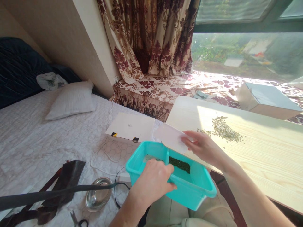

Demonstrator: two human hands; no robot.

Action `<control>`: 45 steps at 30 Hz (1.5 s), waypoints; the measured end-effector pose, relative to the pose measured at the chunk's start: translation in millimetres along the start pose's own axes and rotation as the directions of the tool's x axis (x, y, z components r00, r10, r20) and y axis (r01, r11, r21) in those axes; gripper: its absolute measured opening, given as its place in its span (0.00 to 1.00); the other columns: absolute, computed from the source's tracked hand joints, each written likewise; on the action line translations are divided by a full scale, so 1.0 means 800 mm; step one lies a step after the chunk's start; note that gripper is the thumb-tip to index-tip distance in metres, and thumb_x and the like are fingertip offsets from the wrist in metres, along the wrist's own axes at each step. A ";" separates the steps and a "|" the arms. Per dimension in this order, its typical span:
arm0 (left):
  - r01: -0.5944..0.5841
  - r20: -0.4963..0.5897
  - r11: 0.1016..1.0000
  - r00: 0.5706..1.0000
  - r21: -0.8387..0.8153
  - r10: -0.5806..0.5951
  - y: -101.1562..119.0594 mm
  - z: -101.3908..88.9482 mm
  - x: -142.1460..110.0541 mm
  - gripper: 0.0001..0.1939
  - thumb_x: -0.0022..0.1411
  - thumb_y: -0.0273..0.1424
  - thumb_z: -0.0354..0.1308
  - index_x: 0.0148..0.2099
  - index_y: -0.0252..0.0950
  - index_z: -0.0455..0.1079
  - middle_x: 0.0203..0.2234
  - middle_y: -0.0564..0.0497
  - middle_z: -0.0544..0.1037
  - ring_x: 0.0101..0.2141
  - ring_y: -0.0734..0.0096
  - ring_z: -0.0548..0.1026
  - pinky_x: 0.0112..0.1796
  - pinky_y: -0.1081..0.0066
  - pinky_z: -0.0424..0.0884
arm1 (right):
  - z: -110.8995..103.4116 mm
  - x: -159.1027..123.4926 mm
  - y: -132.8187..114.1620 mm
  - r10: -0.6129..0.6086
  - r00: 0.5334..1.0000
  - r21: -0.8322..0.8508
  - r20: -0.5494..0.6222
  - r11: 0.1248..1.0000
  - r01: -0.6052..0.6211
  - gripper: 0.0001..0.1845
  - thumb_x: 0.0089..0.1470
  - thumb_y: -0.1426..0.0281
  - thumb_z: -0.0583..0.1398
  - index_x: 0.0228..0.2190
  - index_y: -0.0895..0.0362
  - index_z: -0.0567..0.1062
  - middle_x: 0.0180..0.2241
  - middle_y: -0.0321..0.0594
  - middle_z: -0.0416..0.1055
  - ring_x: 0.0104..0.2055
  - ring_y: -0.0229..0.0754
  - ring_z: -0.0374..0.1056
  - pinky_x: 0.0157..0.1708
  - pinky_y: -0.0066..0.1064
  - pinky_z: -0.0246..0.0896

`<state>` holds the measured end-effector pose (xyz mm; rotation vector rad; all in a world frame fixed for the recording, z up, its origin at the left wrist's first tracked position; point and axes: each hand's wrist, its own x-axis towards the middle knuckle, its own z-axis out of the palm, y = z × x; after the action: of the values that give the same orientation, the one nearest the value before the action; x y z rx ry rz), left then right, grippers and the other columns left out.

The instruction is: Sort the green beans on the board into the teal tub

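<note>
A turquoise tub [170, 192] with a divider down its middle rests over the lap, against the table edge. My left hand [155, 176] is closed over its near rim, fingers curled inside and thumb outside. Small dark green beans [180, 164] lie in a band in the right compartment; a few pale grains [150, 157] show in the left one, partly hidden by my hand. My right hand [201, 145] pinches a thin white sheet [170, 137] above the tub's far rim. Beyond that hand, loose tan-green grains [224, 129] are scattered on the wooden table [267, 148].
On the bed [71, 138] are a white box [132, 126], a metal bowl [98, 193], scissors [78, 220], a dark strap [56, 192] and a pillow [72, 99]. A pale box [272, 97] stands on the window ledge behind the table.
</note>
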<state>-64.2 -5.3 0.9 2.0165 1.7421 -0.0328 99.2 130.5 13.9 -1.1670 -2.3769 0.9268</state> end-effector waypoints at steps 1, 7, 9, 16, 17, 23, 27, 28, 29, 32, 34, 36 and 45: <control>0.003 0.005 1.000 1.000 -0.002 -0.003 0.001 0.000 0.000 0.14 0.60 0.44 0.67 0.35 0.38 0.73 0.29 0.48 0.78 0.35 0.56 0.75 0.35 0.67 0.65 | -0.007 -0.004 0.004 0.009 0.999 -0.012 -0.045 1.000 -0.010 0.19 0.59 0.55 0.53 0.33 0.53 0.78 0.21 0.35 0.72 0.21 0.37 0.65 0.22 0.29 0.59; -0.030 0.018 0.999 0.999 -0.012 0.030 0.009 0.007 0.004 0.15 0.60 0.44 0.66 0.35 0.38 0.72 0.30 0.48 0.77 0.37 0.56 0.75 0.36 0.67 0.66 | -0.042 -0.027 0.038 0.045 0.971 -0.118 -0.234 0.990 -0.074 0.18 0.57 0.54 0.56 0.33 0.53 0.79 0.24 0.36 0.76 0.21 0.38 0.68 0.22 0.29 0.61; -0.053 0.017 0.998 0.998 -0.023 0.053 0.013 0.011 0.006 0.15 0.60 0.44 0.66 0.35 0.38 0.72 0.30 0.49 0.77 0.36 0.57 0.74 0.36 0.67 0.66 | -0.042 -0.032 0.044 0.076 0.967 -0.118 -0.244 0.987 -0.107 0.18 0.57 0.54 0.56 0.33 0.53 0.79 0.24 0.36 0.77 0.22 0.38 0.69 0.23 0.29 0.62; -0.067 0.035 0.997 0.997 -0.021 0.068 0.023 0.010 0.009 0.13 0.59 0.42 0.66 0.35 0.38 0.72 0.30 0.49 0.77 0.36 0.56 0.74 0.36 0.67 0.66 | -0.030 -0.032 0.050 0.080 0.972 -0.102 -0.222 0.989 -0.105 0.17 0.57 0.56 0.55 0.34 0.52 0.79 0.25 0.36 0.78 0.23 0.40 0.71 0.24 0.30 0.64; -0.065 0.040 0.998 0.997 -0.024 0.066 0.023 0.010 0.009 0.13 0.59 0.42 0.66 0.35 0.38 0.72 0.30 0.48 0.77 0.37 0.56 0.74 0.36 0.67 0.67 | -0.030 -0.032 0.049 0.064 0.976 -0.101 -0.209 0.991 -0.086 0.17 0.57 0.56 0.55 0.34 0.52 0.79 0.25 0.36 0.78 0.23 0.40 0.71 0.24 0.30 0.64; -0.065 0.032 0.998 0.997 -0.021 0.066 0.022 0.013 0.010 0.14 0.59 0.43 0.66 0.35 0.38 0.72 0.30 0.48 0.78 0.36 0.56 0.75 0.36 0.66 0.67 | -0.034 -0.035 0.043 0.063 0.986 -0.079 -0.153 0.994 -0.076 0.17 0.57 0.56 0.55 0.36 0.52 0.80 0.27 0.36 0.79 0.25 0.40 0.72 0.25 0.30 0.66; -0.075 0.028 0.997 0.997 -0.023 0.076 0.023 0.014 0.011 0.15 0.59 0.44 0.67 0.35 0.38 0.72 0.30 0.48 0.78 0.36 0.57 0.75 0.37 0.67 0.67 | -0.032 -0.034 0.041 0.039 0.985 -0.051 -0.170 0.998 -0.048 0.16 0.57 0.57 0.55 0.34 0.52 0.79 0.25 0.36 0.78 0.25 0.40 0.72 0.26 0.29 0.66; -0.076 0.028 0.997 0.997 -0.021 0.077 0.023 0.013 0.011 0.15 0.59 0.44 0.67 0.35 0.38 0.72 0.30 0.48 0.78 0.36 0.57 0.75 0.37 0.67 0.68 | -0.031 -0.033 0.040 0.028 0.986 -0.045 -0.167 0.998 -0.036 0.16 0.57 0.57 0.55 0.33 0.52 0.78 0.25 0.36 0.78 0.25 0.40 0.72 0.26 0.29 0.65; -0.078 0.028 0.997 0.997 -0.019 0.078 0.024 0.013 0.012 0.15 0.59 0.44 0.66 0.35 0.38 0.72 0.30 0.48 0.78 0.36 0.57 0.75 0.37 0.67 0.68 | -0.030 -0.033 0.040 0.020 0.987 -0.041 -0.160 0.999 -0.027 0.16 0.57 0.57 0.55 0.32 0.52 0.78 0.24 0.36 0.77 0.24 0.39 0.71 0.25 0.29 0.65; -0.080 0.023 0.997 0.997 -0.016 0.080 0.024 0.013 0.011 0.14 0.59 0.43 0.67 0.35 0.38 0.72 0.30 0.49 0.78 0.35 0.57 0.75 0.37 0.66 0.68 | -0.032 -0.035 0.038 0.024 0.990 -0.042 -0.142 0.999 -0.030 0.17 0.57 0.55 0.55 0.29 0.52 0.77 0.24 0.36 0.77 0.24 0.39 0.71 0.24 0.29 0.64; -0.082 0.021 0.996 0.996 -0.019 0.083 0.023 0.014 0.012 0.14 0.59 0.42 0.67 0.35 0.38 0.72 0.30 0.49 0.78 0.35 0.57 0.75 0.37 0.66 0.67 | -0.034 -0.037 0.037 0.048 0.988 -0.056 -0.145 0.997 -0.056 0.18 0.57 0.54 0.55 0.30 0.52 0.78 0.23 0.35 0.77 0.23 0.39 0.70 0.24 0.29 0.64; -0.086 0.022 0.996 0.996 -0.021 0.087 0.022 0.015 0.012 0.14 0.59 0.42 0.67 0.35 0.38 0.72 0.30 0.49 0.78 0.35 0.57 0.75 0.37 0.66 0.67 | -0.035 -0.038 0.037 0.070 0.986 -0.075 -0.154 0.994 -0.083 0.18 0.57 0.54 0.55 0.32 0.52 0.78 0.22 0.34 0.75 0.21 0.38 0.68 0.23 0.29 0.63; -0.091 0.035 0.995 0.995 -0.030 0.092 0.023 0.012 0.013 0.14 0.60 0.43 0.66 0.35 0.38 0.72 0.30 0.49 0.78 0.35 0.57 0.75 0.36 0.67 0.67 | -0.032 -0.037 0.038 0.078 0.985 -0.043 -0.151 0.995 -0.086 0.17 0.56 0.55 0.55 0.30 0.52 0.77 0.20 0.34 0.73 0.20 0.38 0.67 0.22 0.29 0.63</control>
<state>-42.5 -0.6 -4.5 2.0604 1.6173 -0.0152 148.8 130.8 11.7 -1.3138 -2.2593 0.7809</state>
